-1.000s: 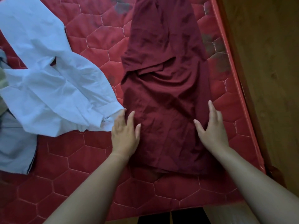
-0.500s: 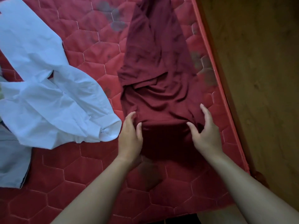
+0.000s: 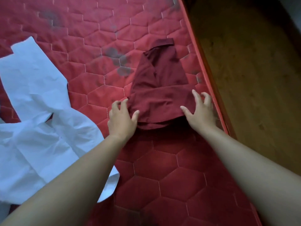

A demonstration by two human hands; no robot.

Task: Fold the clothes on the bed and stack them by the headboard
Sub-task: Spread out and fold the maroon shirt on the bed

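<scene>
Your left hand and right hand flank the folded maroon shirt, fingers spread and loosely bent, thumbs touching its near corners. It lies by the red mattress's right edge, apart from a white shirt.

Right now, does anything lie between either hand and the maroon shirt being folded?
Nothing visible does. The left hand and right hand both touch the maroon shirt at its near corners; the white shirt lies apart, off to the left.
</scene>
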